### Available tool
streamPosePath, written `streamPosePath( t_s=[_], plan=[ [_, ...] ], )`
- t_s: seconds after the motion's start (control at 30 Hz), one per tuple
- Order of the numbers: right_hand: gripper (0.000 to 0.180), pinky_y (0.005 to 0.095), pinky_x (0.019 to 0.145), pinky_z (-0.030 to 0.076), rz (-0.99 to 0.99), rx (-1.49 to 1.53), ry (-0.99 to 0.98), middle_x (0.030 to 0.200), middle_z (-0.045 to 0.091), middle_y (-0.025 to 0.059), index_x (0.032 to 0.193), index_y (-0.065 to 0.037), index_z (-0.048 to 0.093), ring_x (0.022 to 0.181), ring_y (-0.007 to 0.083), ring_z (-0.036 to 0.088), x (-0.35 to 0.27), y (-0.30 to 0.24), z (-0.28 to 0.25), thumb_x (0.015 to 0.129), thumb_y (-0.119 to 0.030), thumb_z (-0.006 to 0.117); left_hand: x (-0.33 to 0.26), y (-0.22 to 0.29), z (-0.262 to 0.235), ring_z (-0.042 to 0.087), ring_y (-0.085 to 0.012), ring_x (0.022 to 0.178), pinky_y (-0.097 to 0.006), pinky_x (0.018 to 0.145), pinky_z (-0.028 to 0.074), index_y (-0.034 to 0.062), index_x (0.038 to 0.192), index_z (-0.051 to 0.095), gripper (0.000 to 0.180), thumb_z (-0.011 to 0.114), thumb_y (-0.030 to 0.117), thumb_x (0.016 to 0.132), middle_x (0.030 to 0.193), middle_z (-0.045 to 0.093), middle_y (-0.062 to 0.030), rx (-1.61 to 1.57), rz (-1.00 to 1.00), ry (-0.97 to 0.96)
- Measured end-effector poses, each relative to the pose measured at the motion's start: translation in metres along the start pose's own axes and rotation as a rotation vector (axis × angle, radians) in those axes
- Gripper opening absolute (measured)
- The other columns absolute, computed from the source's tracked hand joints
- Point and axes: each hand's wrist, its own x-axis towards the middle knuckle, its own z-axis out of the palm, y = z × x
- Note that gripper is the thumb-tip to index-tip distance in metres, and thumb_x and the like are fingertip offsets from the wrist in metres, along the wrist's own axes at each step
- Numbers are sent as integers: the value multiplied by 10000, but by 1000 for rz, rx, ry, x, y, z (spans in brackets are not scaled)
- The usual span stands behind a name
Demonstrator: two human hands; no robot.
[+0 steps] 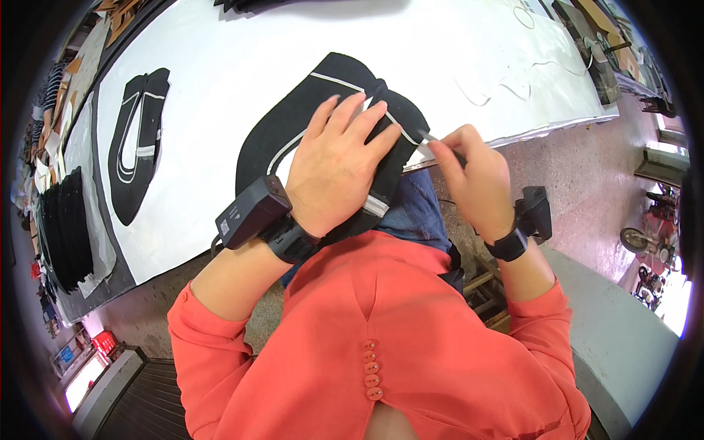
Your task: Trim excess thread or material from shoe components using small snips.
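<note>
A black U-shaped fabric piece with white trim lines lies on the white tabletop at its near edge, close to my body. My left hand rests flat on it with fingers spread, covering its middle. In my right hand, thumb and fingers pinch a slim tool with a pointed metal tip. The tip is at the right edge of the fabric, by the end of a white line. Most of the tool is hidden in my fingers, so I cannot tell its exact kind.
A similar black piece with white trim lies to the left on the white table. Beyond it is a stack of black pieces. Dark material sits at the far edge. Thin white strips trail at the right.
</note>
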Motion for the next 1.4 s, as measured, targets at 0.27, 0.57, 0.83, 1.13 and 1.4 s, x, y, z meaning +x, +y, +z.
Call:
streamPosePath(
  t_s=[0.27, 0.57, 0.83, 1.13, 1.4],
  plan=[
    [259, 319, 555, 441, 67, 237, 82, 661, 597, 92, 949, -9, 593, 582, 178, 565, 24, 5, -9, 952, -233, 723, 1, 10, -13, 431, -364, 1385, -622, 1137, 281, 302, 1338, 613, 508, 754, 348, 851, 1447, 502, -129, 43, 11, -203],
    [169, 310, 532, 403, -138, 248, -165, 633, 554, 84, 924, -22, 648, 541, 171, 492, 44, -10, -9, 863, -132, 761, -41, -37, -88, 481, -246, 1382, -357, 1159, 343, 35, 1417, 527, 428, 593, 131, 1005, 1447, 553, -117, -560, -496, -91],
    [259, 353, 593, 439, -391, 216, -559, 722, 581, 145, 836, -3, 580, 624, 303, 531, 53, -32, 9, 759, -90, 811, -132, -48, -140, 591, -220, 1246, -353, 1035, 475, 39, 1434, 469, 416, 541, 195, 1055, 1353, 557, -99, -994, -1216, -73],
    [236, 440, 622, 480, -433, 124, -590, 745, 652, 161, 859, -30, 602, 722, 382, 641, 63, -44, 33, 809, -174, 782, -132, -37, -123, 633, -90, 957, -272, 877, 522, -24, 1360, 558, 455, 690, 127, 951, 1089, 671, -40, -1072, -1151, -462],
    [166, 283, 576, 438, -221, 378, -279, 668, 586, 92, 861, 0, 613, 586, 150, 515, 53, -53, 40, 858, -63, 767, -111, -105, -157, 559, -65, 724, -237, 641, 485, 8, 1162, 640, 223, 624, 163, 1003, 865, 630, 3, -495, -913, 240]
  ],
)
